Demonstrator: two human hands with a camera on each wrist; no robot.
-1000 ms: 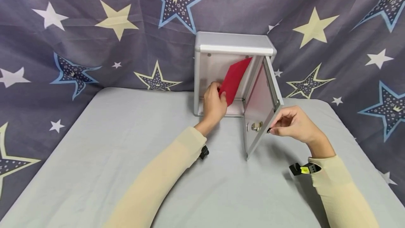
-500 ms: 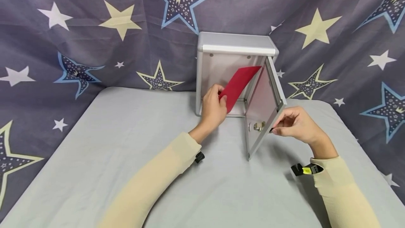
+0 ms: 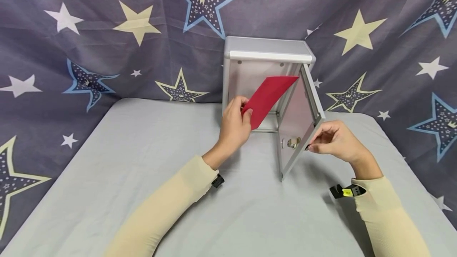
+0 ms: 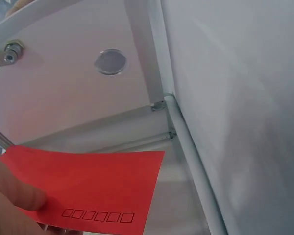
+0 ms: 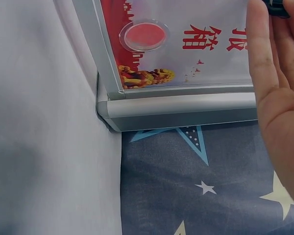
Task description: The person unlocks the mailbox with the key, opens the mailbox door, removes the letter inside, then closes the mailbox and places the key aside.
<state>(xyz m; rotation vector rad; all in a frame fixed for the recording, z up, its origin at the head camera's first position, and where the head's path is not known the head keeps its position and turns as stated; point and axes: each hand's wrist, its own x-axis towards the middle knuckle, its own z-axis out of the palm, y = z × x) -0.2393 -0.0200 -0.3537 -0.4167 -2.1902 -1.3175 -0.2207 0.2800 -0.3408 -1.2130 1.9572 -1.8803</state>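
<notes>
My left hand (image 3: pixel 233 126) pinches a red envelope (image 3: pixel 269 98) by its lower left end, thumb on top. A row of printed boxes runs along the envelope's edge in the left wrist view. The envelope slants up in front of the open metal mailbox (image 3: pixel 269 45), its far end overlapping the door's edge. The mailbox door (image 3: pixel 296 110) is swung out to the right, a cam lock (image 3: pixel 294 142) on its inner side. My right hand (image 3: pixel 335 141) pinches a small black key (image 5: pixel 277 8) at the lock on the door's outer face.
The mailbox stands at the back of a table with a pale cloth (image 3: pixel 160 142), against a dark curtain (image 3: pixel 178 46) printed with stars. On the door's outer face, the right wrist view shows a round window (image 5: pixel 144 35) and red characters (image 5: pixel 201 37).
My left hand has drawn the envelope out of the mailbox, toward me and slightly left, and the envelope has tipped to the right. My right hand stays at the door.
</notes>
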